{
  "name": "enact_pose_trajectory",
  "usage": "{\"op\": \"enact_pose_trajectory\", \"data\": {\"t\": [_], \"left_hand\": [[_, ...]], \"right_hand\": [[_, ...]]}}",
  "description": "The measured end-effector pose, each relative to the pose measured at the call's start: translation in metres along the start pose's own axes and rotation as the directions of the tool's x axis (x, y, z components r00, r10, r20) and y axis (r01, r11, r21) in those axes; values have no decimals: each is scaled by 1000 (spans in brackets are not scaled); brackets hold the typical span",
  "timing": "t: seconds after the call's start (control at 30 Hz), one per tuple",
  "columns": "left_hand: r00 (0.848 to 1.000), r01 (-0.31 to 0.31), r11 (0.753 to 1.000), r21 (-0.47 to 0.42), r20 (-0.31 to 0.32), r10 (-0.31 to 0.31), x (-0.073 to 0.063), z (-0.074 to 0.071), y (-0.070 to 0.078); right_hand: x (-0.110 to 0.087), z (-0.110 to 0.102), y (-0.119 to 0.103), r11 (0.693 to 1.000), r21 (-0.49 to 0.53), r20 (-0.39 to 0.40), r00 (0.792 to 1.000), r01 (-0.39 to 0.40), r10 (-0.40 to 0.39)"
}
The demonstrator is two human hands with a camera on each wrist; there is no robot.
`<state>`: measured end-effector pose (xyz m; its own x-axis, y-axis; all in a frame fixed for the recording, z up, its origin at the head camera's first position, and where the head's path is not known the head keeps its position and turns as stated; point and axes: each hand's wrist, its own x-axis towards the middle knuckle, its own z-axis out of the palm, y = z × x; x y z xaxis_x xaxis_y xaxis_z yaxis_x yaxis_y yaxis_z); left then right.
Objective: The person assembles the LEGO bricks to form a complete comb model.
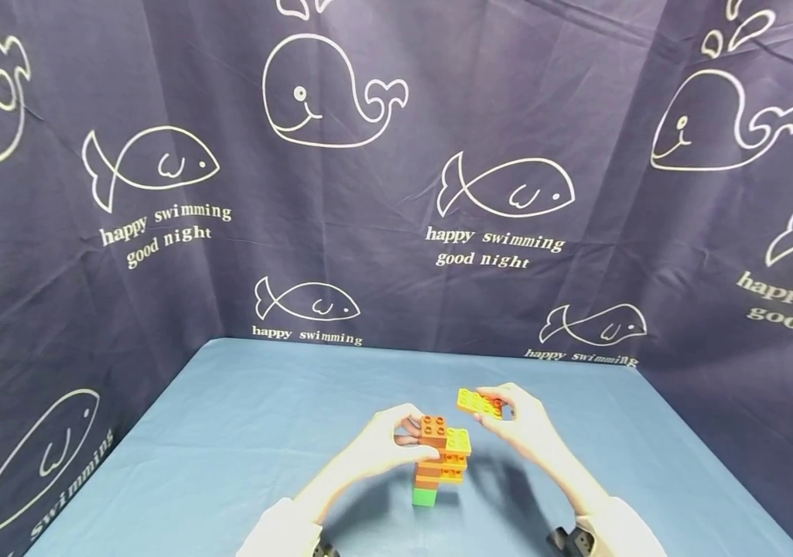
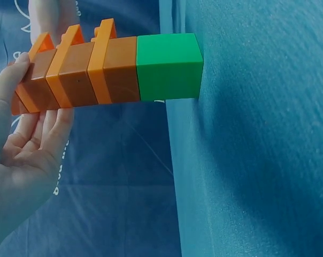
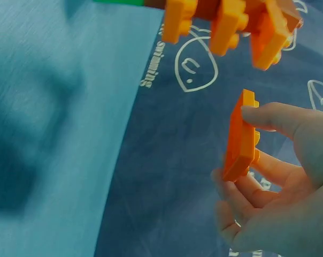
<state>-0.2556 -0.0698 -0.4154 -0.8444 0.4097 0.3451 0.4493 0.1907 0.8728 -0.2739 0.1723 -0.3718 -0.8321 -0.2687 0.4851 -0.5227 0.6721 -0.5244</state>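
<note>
A tower of toy building bricks (image 1: 427, 469) stands on the table, with a green brick (image 2: 169, 67) at its foot. Above it brown bricks (image 2: 78, 75) alternate with thin orange-yellow plates (image 2: 101, 61) that jut out to the right. My left hand (image 1: 384, 445) grips the tower near its top, thumb on the near side and fingers behind. Off to the upper right, apart from the tower, my right hand (image 1: 521, 418) pinches a loose orange-yellow plate (image 3: 240, 136) between thumb and fingers. Its studs face up in the head view.
Blue cloth covers the table (image 1: 229, 418). Dark blue curtains (image 1: 396, 193) with white fish and whale drawings rise behind it and on both sides. A dark wrist device (image 1: 572, 540) sits at the right sleeve, another (image 1: 325, 548) at the left.
</note>
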Motion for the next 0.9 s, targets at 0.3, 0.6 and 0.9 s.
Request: {"op": "enact_pose_trajectory", "data": {"t": [0.3, 0.6, 0.9], "left_hand": [[1000, 9, 1000, 0, -1, -9, -1, -1, 6], [999, 39, 998, 45, -9, -39, -8, -4, 37], [999, 46, 997, 65, -19, -45, -1, -1, 6]], "right_hand": [[-4, -7, -24, 999, 42, 19, 1000, 15, -16], [-10, -7, -43, 991, 108, 57, 994, 84, -91], [-11, -3, -46, 968, 139, 99, 970, 207, -221]]}}
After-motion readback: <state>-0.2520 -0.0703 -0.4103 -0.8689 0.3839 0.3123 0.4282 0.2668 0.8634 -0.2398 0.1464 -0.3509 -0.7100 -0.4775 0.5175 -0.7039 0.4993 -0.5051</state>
